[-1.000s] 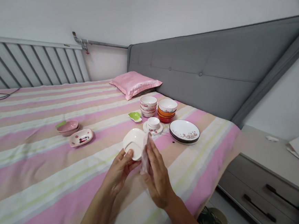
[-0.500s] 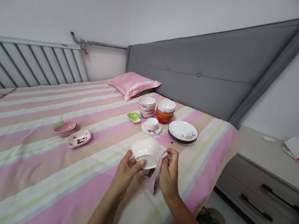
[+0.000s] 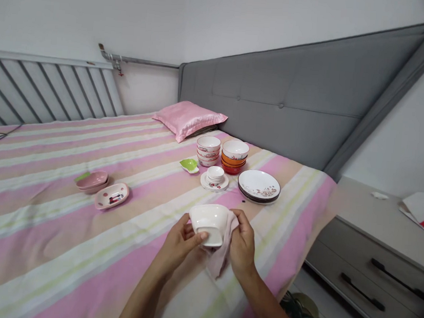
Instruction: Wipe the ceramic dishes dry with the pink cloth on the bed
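A white bowl (image 3: 209, 220) is held tilted above the bed, its underside facing me. My left hand (image 3: 183, 242) grips its left side, thumb on the base. A pale pink cloth (image 3: 221, 257) hangs from my right hand (image 3: 243, 240), which pinches it against the bowl's right rim. The fingers behind the bowl are partly hidden. Just beyond stand small white bowls (image 3: 216, 173) on a few saucers (image 3: 214, 185). To their right is a stack of dark-rimmed plates (image 3: 259, 183).
Behind are stacked patterned bowls (image 3: 208, 151), orange and red bowls (image 3: 234, 160) and a green leaf-shaped dish (image 3: 189, 165). Pink dishes (image 3: 112, 196) lie left on the striped bedspread (image 3: 80, 251). A pink pillow (image 3: 189, 119) rests by the grey headboard (image 3: 276, 90); a nightstand (image 3: 377, 250) stands right.
The bowl has moved slightly down and right and turned a little in my hands. My right hand has shifted along its rim with the cloth.
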A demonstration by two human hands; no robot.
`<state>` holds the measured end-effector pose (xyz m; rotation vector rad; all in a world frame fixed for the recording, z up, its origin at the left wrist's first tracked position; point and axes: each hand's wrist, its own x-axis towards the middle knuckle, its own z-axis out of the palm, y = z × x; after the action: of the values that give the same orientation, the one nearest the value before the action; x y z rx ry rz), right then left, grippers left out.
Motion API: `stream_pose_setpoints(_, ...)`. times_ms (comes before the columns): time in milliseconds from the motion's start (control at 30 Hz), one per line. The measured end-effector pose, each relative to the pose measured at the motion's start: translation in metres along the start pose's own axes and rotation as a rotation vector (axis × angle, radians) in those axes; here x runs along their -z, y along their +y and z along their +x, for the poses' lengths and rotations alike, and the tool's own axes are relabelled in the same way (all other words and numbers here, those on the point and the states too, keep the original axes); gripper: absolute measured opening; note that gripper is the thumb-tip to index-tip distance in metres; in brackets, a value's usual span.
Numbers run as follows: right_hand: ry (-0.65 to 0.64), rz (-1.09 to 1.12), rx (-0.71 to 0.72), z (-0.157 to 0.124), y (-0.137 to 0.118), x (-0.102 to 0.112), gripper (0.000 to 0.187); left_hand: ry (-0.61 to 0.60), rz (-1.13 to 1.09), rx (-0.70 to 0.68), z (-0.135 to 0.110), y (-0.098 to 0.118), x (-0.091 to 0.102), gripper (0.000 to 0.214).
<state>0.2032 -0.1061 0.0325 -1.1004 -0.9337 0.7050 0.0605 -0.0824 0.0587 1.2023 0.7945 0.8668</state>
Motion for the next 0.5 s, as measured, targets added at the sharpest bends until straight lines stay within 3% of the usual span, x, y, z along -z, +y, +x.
stream_pose_setpoints(200,-0.006,-0.03,0.034,-0.0002,-0.0037,-0.0004,0.011,-0.009,0.119,-0.065,-0.0014,0.0001,0.006,0.04)
stream_pose_setpoints(400,-0.075,-0.088,0.059,-0.0026,-0.0015,-0.0019,0.024,0.014,0.282,-0.111,-0.003,-0.0011,0.0103,0.038)
stream_pose_setpoints(500,-0.085,-0.117,0.061,-0.0037,-0.0015,-0.0022,0.027,0.0,0.258,-0.114,-0.0026,-0.0033,0.0069,0.034)
